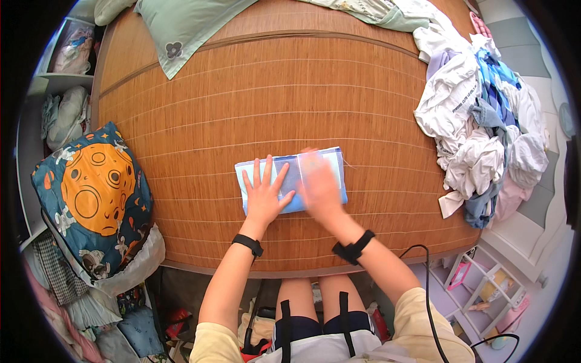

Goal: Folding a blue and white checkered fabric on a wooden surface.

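Observation:
A folded cloth in blue, white and pale aqua checks (287,174) lies flat on the bamboo mat (272,100) in front of me. My left hand (265,190) rests palm down on its left half, fingers spread. Over the right half is my right hand (320,183), blurred by motion, so its exact finger pose is unclear. It seems to touch or hover just above the cloth. A loose thread sticks out at the cloth's upper right corner.
A heap of clothes (481,131) covers the mat's right edge. At the left stands a space-patterned bag (97,195) beside shelves. A green pillow (186,27) lies at the far side. A black cable (427,290) hangs by my right arm.

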The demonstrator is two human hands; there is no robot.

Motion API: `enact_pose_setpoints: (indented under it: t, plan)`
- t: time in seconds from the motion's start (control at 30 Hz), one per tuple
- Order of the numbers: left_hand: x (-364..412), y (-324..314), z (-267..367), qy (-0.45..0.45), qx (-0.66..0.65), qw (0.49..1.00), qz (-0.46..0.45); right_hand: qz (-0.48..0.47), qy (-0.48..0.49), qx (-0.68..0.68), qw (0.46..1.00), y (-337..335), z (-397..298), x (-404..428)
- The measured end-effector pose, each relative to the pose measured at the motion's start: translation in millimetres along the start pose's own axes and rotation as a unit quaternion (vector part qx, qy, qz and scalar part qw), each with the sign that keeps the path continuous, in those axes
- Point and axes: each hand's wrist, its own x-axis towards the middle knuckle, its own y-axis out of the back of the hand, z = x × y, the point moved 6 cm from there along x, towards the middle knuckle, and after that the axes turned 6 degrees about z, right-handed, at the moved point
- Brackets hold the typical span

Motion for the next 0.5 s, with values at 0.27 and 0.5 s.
enact_pose_setpoints:
  t: [0.27,0.5]
  plan:
    - [4,0,-9,-0.012,-0.043,0.999,-0.019,-0.129,0.019,-0.112,0.985,-29,25,-8]
    - [6,-4,-20,0.009,-0.045,0.999,-0.029,-0.096,-0.079,-0.134,0.983,-22,60,-18]
